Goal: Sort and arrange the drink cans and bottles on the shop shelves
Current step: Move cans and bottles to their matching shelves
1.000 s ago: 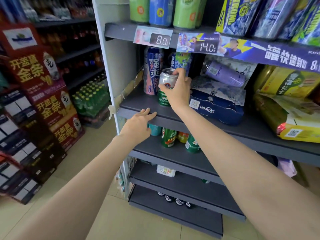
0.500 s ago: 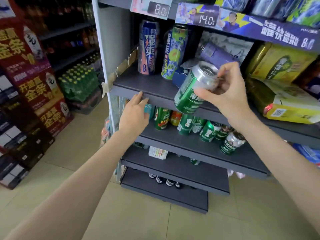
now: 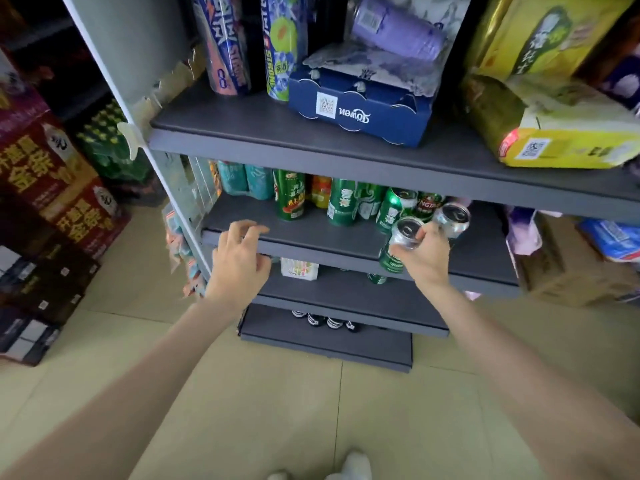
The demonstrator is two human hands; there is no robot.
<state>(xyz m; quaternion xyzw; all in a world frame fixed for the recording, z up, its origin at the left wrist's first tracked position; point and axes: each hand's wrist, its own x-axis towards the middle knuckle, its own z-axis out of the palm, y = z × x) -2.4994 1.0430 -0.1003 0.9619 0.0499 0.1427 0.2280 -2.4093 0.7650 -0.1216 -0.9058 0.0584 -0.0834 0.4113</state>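
Note:
My right hand (image 3: 427, 256) grips a green beer can (image 3: 398, 245) by its silver top, tilted, at the front edge of the lower grey shelf (image 3: 329, 242). Several green cans (image 3: 343, 202) stand or lean on that shelf behind it, and one silver-topped can (image 3: 452, 218) lies beside my hand. My left hand (image 3: 240, 261) rests on the shelf's front edge with curled fingers, holding nothing. On the upper shelf (image 3: 277, 136) stand two tall cans, one blue (image 3: 227, 46), one green-and-blue (image 3: 282, 46).
A blue carton (image 3: 360, 112) and yellow packs (image 3: 561, 123) fill the upper shelf's right side. Teal cans (image 3: 246, 181) stand at the lower shelf's left. Red boxes (image 3: 52, 174) are stacked on the floor at left, a cardboard box (image 3: 568, 268) at right. Two further shelves hold bottles below.
My right hand carried the green can down from the upper shelf to the lower shelf's front edge. My left hand dropped from the upper shelf's edge to the lower one. The view tilted downward.

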